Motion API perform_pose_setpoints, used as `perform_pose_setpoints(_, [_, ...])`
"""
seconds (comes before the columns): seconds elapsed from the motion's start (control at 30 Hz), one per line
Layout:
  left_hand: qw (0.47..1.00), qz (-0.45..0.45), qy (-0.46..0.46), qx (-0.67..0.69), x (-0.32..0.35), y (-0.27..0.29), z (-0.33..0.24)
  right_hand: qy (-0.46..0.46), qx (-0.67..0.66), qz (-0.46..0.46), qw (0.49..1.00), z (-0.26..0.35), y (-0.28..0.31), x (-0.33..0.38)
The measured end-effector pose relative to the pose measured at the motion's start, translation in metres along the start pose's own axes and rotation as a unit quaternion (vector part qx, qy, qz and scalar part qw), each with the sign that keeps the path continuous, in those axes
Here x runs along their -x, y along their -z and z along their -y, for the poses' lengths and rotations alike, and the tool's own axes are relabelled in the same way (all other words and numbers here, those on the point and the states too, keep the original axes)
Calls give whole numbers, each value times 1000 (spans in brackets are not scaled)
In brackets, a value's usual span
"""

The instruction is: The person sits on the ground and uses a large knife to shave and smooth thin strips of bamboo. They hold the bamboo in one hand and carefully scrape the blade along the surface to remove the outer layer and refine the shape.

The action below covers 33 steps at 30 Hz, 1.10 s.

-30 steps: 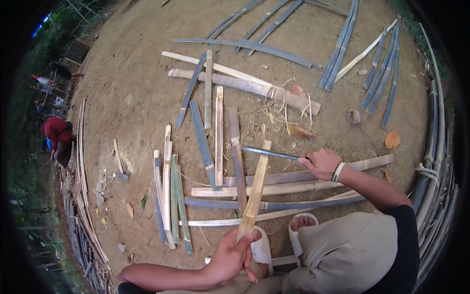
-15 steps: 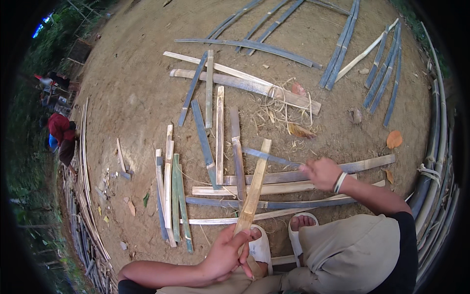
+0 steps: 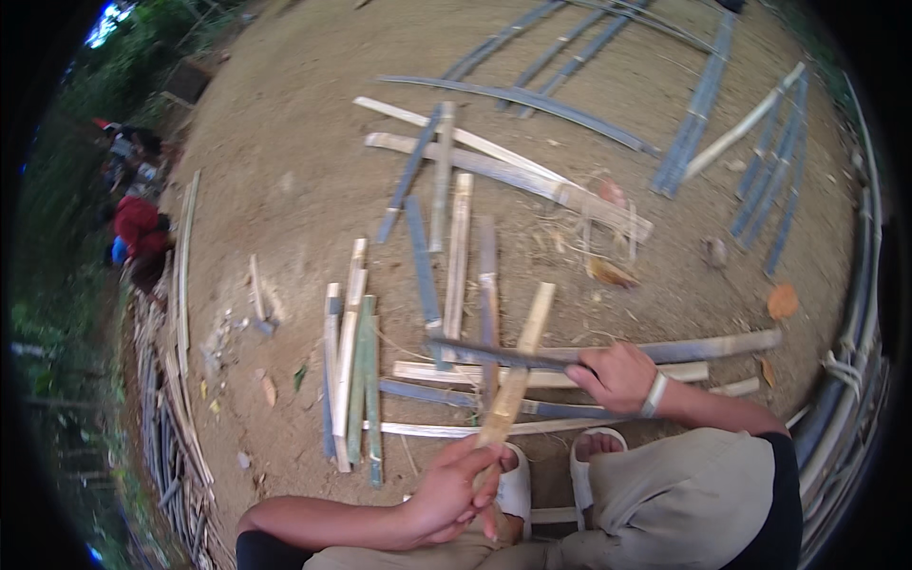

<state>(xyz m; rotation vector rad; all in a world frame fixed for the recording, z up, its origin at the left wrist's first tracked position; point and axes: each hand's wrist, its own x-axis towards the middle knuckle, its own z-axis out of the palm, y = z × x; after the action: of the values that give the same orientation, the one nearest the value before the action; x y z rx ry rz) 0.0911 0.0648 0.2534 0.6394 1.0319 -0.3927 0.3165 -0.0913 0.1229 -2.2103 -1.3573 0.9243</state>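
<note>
Bamboo strip (image 3: 516,389) slants far-right from left hand (image 3: 451,496), which grips near end; right hand (image 3: 619,378), right of strip, holds knife (image 3: 501,355) crosswise.

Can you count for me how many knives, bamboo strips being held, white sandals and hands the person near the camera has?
Knife: 1
Held bamboo strip: 1
White sandals: 2
Left hand and right hand: 2
Total: 6

Diffuse, even daylight over bare soil (image 3: 285,180), shadows faint and soft-edged, a glaring sky patch (image 3: 105,25) at upper left, foliage (image 3: 66,304) in dim shade, motion blur across the blade (image 3: 484,351) and the upper-right strips (image 3: 698,104), poles (image 3: 825,427) bowed along the right rim, black corner vignette
</note>
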Motion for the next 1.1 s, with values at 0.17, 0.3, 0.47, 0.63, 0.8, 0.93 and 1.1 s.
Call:
perform_pose_setpoints(0.17, [999, 0, -38, 28, 2, 4, 5, -51, 9, -91, 994, -48, -19, -31])
perform_pose_setpoints(0.3, [999, 19, -42, 18, -1, 7, 2, 3, 66, -57, 996, -3, -11, -1])
perform_pose_setpoints(0.47, [995, 50, -80, 25, -35, 22, 33, -1, 6, -68, 998, -34, -13, -9])
perform_pose_setpoints(0.63, [993, 46, -61, 88, -32, 22, 32, 1, 66, -83, 994, -14, -8, -7])
perform_pose_setpoints(0.8, [998, 25, -61, 22, -12, 11, 11, -8, 53, -87, 995, -47, -3, -13])
perform_pose_setpoints(0.93, [996, 22, -77, 48, -30, 21, 30, -14, 82, -84, 993, -46, -8, -9])
perform_pose_setpoints(1.1, [997, 24, -66, 25, -6, 8, 6, -30, 90, -100, 990, -65, -5, -2])
